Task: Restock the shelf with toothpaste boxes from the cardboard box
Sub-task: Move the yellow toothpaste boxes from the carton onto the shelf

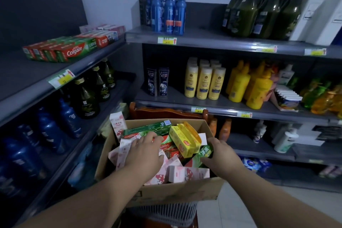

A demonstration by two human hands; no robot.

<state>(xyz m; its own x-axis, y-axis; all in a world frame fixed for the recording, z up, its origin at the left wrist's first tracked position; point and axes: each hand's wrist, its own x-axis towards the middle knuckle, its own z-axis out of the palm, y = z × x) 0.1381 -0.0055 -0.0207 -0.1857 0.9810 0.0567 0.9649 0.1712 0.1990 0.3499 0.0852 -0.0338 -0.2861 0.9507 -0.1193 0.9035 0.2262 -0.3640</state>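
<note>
The 2 hands are apart, both down in the cardboard box. It is full of toothpaste boxes and sits low in front of the shelves. The right hand holds the end of a green box. The left hand lies palm down on the pink boxes, and I cannot tell if it has hold of 1. This looks like the picking-up step. Next, I think, the green box must be lifted out, carried up to the left shelf and laid flat beside the Colgate row.
</note>
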